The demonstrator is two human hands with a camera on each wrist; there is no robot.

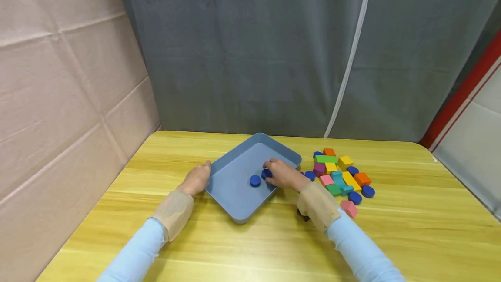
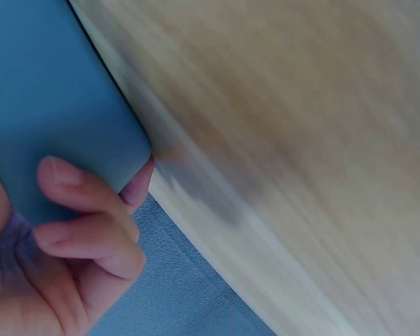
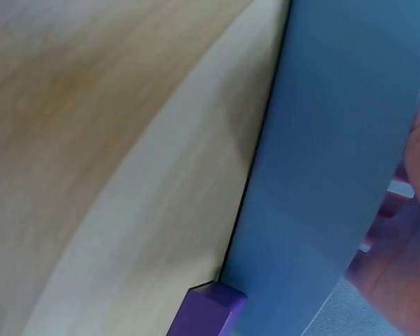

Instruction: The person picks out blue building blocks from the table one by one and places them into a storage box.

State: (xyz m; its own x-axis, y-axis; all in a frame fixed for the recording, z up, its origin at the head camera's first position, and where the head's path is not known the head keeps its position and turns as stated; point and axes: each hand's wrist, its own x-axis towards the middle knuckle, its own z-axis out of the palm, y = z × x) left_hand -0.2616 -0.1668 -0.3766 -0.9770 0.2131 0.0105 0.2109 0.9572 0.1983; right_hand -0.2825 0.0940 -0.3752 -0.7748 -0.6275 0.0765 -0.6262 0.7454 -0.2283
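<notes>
A grey-blue rectangular tray [image 1: 235, 193] lies turned at an angle on the wooden table. My left hand [image 1: 197, 179] grips its left corner, and the left wrist view shows the fingers [image 2: 91, 241] curled at the tray's edge. Reaching over the right side wall, my right hand [image 1: 285, 175] pinches a blue round block [image 1: 266, 173] between thumb and fingers, low over the tray floor. Just left of it, another blue round block [image 1: 255, 181] sits flat in the tray. In the right wrist view the tray wall hides most of the right fingers.
Right of the tray is a loose group of blocks, among them a green bar [image 1: 325, 159], a teal arch [image 1: 339, 182], a pink block [image 1: 349, 208] and several blue rounds. A purple block [image 3: 204, 311] stands close against the tray wall. A grey curtain [image 1: 250, 55] hangs behind the table.
</notes>
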